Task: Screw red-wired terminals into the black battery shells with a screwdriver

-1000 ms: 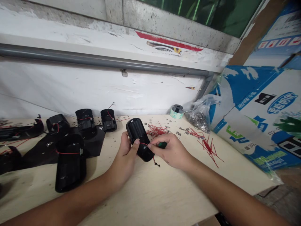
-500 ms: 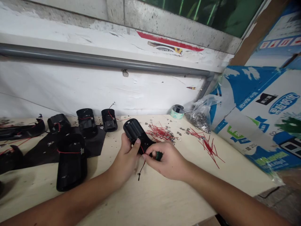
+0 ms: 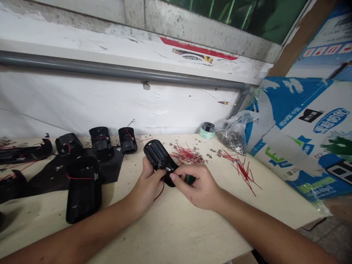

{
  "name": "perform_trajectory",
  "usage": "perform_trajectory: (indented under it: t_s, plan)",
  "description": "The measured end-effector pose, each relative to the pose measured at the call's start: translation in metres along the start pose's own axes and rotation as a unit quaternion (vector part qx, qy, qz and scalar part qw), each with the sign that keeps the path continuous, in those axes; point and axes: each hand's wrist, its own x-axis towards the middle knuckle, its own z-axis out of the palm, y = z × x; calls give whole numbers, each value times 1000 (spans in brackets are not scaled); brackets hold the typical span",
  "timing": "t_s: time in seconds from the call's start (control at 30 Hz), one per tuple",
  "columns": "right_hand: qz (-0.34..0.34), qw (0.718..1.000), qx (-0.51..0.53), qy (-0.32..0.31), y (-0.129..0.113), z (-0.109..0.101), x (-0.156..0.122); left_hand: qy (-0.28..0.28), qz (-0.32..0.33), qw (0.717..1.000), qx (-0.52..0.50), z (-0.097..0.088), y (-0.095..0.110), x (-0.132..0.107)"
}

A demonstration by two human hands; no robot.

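My left hand (image 3: 148, 179) is closed around a black plastic housing (image 3: 158, 152), its thumb lying on the inner face. The housing has a rounded far end with long ribbed slots and tilts toward the right. At its near end, my right hand (image 3: 196, 185) pinches with thumb and forefinger against the inside. A dark green object (image 3: 190, 179) shows behind those fingers, tucked in the palm; its kind is hidden. A thin red wire (image 3: 162, 191) hangs out below the housing beside my left hand.
More black housings (image 3: 84, 194) with red wires stand at left, some on a dark mat (image 3: 52, 178). Red wire pieces (image 3: 185, 154) and small metal contacts lie behind my hands. A solder spool (image 3: 207, 131), a plastic bag (image 3: 233, 137) of metal parts and a carton (image 3: 299, 128) are rightward.
The right fingers have let go of the hanging wire and moved onto the housing's near end. The wire has swung left, and the left thumb has slid down toward the near end.
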Motion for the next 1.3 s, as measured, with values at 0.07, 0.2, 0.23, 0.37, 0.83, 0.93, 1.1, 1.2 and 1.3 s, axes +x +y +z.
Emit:
perform_trajectory:
  t_s: [0.07,0.2,0.23,0.37,0.83,0.93,1.1,1.2,1.3]
  plan:
    - [18,999,16,47,1,-2,2,-9,-1,1000,-7,-2,-2,1]
    - [52,991,57,108,10,-8,9,-55,-11,998,23,-4,-2,0]
    - [69,988,71,115,13,-9,11,-73,-19,997,27,-5,-1,0]
    - [181,963,179,89,20,-12,20,-128,-62,990,6,-3,4,-1]
    - [292,894,332,-69,22,-10,18,-127,-125,984,-11,9,27,2]
    - [279,899,330,-69,21,-9,18,-156,-142,977,-25,12,34,0]
    - [259,900,340,-82,21,-8,16,-148,-163,975,-37,10,29,0]
    - [256,897,353,-77,22,-7,16,-155,-157,974,-45,7,24,2]
    - [263,892,362,-66,22,-5,15,-156,-151,975,-49,4,21,4]
